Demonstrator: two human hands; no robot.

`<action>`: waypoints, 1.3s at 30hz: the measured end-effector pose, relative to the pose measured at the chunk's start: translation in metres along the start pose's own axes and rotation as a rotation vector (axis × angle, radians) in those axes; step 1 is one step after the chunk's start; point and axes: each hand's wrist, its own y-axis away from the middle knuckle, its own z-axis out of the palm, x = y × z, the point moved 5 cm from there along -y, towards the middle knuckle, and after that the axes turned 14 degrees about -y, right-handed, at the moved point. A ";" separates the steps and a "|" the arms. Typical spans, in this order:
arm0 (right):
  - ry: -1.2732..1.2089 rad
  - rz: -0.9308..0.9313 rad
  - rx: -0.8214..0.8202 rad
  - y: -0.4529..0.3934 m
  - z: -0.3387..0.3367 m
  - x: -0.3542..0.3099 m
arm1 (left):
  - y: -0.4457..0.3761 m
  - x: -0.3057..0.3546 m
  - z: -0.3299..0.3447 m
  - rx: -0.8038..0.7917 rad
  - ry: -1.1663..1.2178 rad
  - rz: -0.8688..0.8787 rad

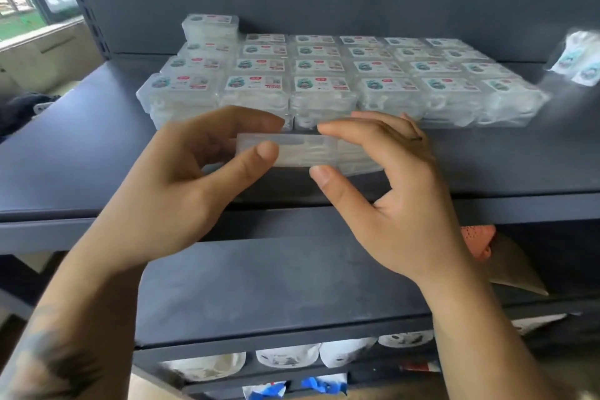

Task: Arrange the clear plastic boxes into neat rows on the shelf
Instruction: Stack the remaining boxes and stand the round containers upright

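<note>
Left hand (194, 172) and right hand (383, 178), both seemingly pinching, fingers curled

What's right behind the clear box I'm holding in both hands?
Behind the held clear box sit the stacked rows of labelled clear boxes on the shelf. Your left hand and right hand cover the front boxes' bottom edges.

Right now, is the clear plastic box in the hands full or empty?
Full: white contents show through the clear plastic box that both hands pinch.

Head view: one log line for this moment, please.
left hand: pinching clear box | right hand: pinching same box | stacked rows: behind, on shelf
</note>
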 end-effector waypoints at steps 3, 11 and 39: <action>-0.068 0.006 0.073 -0.001 0.000 -0.001 | -0.001 0.004 -0.001 0.001 0.117 0.020; -0.198 0.077 0.154 -0.009 0.003 0.004 | -0.005 0.000 0.001 0.011 0.335 -0.059; -0.794 0.300 0.017 -0.046 0.004 -0.006 | -0.021 0.017 0.000 0.096 0.576 -0.030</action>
